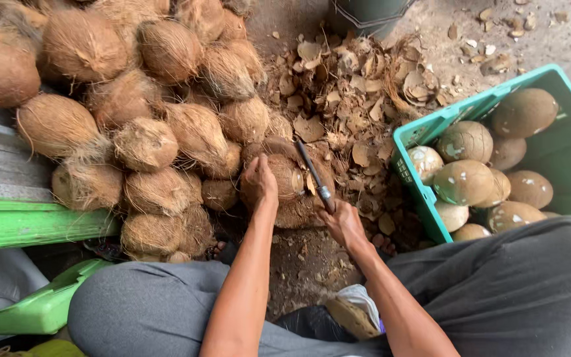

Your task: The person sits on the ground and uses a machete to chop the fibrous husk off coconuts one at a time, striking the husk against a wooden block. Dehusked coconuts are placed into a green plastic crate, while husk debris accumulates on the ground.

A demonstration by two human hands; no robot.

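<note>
We sit on the ground with both knees spread, grey trousers (pixel 166 304) filling the bottom of the view. Our left hand (pixel 259 180) lies over a husked coconut (pixel 287 177), fingers curled on its near side and pressing it down onto a larger brown block (pixel 299 210) beneath it. How tightly the fingers close we cannot tell, since the back of the hand hides them. Our right hand (pixel 343 221) is wrapped firmly round the handle of a knife (pixel 314 176), whose dark blade slants up and to the left, its tip lying against the top right of the coconut.

The coconut sits in the middle of the scene, just in front of our knees, between the pile and the crate. To the left a pile (pixel 133 99) of hairy brown coconuts is heaped up, touching one another and reaching to the top edge. Behind the coconut lies a litter of shell chips (pixel 345 86), spread over the dirt. To the right stands a green crate (pixel 418 135), tilted toward us, holding smooth pale coconuts (pixel 465 182) with white nicks. A green board (pixel 34 225) runs along the left under the pile, and a dark bucket (pixel 365 13) stands at the top.
</note>
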